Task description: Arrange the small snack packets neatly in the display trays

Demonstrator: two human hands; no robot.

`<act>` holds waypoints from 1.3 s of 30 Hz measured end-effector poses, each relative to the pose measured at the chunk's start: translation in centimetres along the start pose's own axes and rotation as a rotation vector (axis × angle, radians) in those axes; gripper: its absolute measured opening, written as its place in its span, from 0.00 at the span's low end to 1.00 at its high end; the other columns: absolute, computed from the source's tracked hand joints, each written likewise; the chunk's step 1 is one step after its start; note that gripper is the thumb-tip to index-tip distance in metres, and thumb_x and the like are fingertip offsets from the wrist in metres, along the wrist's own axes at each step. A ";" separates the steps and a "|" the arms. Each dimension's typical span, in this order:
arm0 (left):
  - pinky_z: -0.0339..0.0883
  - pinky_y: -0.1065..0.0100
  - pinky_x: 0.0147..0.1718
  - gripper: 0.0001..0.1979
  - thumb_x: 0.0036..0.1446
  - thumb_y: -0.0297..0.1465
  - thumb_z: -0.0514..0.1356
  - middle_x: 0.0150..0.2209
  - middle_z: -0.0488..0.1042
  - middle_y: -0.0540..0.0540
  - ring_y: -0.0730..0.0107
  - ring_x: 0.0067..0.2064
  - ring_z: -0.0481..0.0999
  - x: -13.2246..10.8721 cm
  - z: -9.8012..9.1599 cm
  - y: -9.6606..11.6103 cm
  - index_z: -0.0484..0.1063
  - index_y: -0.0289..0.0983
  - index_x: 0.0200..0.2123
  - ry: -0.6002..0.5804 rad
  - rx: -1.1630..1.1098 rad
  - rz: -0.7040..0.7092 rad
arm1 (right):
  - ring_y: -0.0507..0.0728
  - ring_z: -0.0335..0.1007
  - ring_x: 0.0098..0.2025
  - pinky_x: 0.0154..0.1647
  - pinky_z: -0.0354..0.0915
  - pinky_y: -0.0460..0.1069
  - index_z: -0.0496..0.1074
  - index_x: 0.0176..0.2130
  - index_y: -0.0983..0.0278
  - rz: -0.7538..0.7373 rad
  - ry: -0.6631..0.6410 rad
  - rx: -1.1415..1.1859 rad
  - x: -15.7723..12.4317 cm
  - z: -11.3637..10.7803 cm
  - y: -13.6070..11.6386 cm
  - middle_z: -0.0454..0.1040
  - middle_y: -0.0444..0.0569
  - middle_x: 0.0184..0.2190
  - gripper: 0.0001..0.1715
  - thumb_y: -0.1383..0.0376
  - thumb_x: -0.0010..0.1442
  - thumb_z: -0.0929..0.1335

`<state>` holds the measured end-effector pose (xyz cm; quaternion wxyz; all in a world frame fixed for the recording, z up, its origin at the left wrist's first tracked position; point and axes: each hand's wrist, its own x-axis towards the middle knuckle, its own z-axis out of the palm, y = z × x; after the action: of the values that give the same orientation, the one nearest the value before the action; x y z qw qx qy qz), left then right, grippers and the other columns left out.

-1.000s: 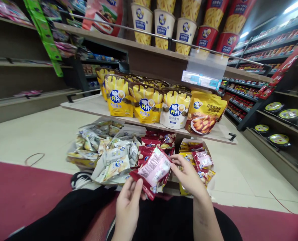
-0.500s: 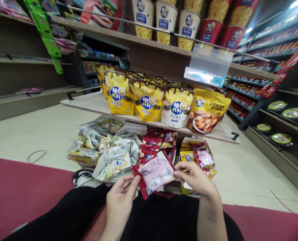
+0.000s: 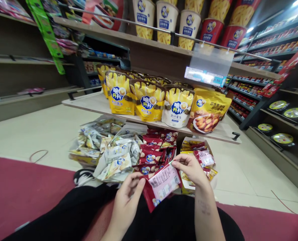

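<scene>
One red snack packet (image 3: 163,187), pale printed panel facing up, is held above the black-clad lap (image 3: 175,221): the left hand (image 3: 127,194) pinches its left end between thumb and fingers, the right hand (image 3: 192,169) pinches its upper right corner. Just beyond stand open boxes (image 3: 85,160) of white packets (image 3: 117,162), red packets (image 3: 150,156), and mixed yellow and red packets (image 3: 204,157). Farther back, I see yellow and white pouches (image 3: 147,104) upright along a low shelf (image 3: 88,105), and printed cups (image 3: 166,21) on the upper shelf (image 3: 123,35).
</scene>
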<state>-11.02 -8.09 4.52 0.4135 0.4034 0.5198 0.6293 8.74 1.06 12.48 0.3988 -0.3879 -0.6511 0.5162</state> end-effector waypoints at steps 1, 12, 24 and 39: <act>0.71 0.71 0.27 0.16 0.54 0.43 0.63 0.26 0.73 0.50 0.70 0.26 0.73 0.0 0.0 0.1 0.69 0.38 0.38 -0.002 0.009 0.012 | 0.51 0.66 0.28 0.29 0.62 0.45 0.76 0.29 0.64 -0.003 0.004 -0.008 -0.1 0.0 0.0 0.73 0.44 0.25 0.14 0.56 0.51 0.75; 0.74 0.67 0.35 0.08 0.57 0.35 0.60 0.32 0.81 0.45 0.64 0.32 0.81 -0.6 -1.2 -0.2 0.72 0.39 0.38 0.313 0.249 0.391 | 0.57 0.77 0.34 0.31 0.69 0.48 0.74 0.42 0.62 0.099 0.145 0.097 1.9 1.7 1.9 0.79 0.53 0.35 0.31 0.41 0.53 0.68; 0.76 0.66 0.32 0.19 0.56 0.38 0.61 0.62 0.64 0.34 0.54 0.48 0.78 -1.0 0.7 0.4 0.70 0.39 0.50 0.140 0.025 0.314 | 0.57 0.77 0.36 0.44 0.71 0.51 0.74 0.42 0.66 0.305 -0.092 0.483 1.8 2.0 2.3 0.80 0.49 0.36 0.29 0.58 0.41 0.79; 0.74 0.70 0.29 0.23 0.44 0.48 0.68 0.29 0.78 0.46 0.66 0.30 0.78 1.0 -0.5 -0.1 0.73 0.35 0.33 0.268 -0.021 -0.071 | 0.57 0.77 0.40 0.46 0.70 0.53 0.80 0.39 0.63 0.074 -0.010 0.277 2.2 3.5 3.7 0.81 0.48 0.36 0.20 0.51 0.52 0.74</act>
<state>-11.87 -7.28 4.47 0.3665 0.2929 0.5777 0.6679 5.04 2.45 8.64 0.4262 -0.3504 -0.5608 0.6173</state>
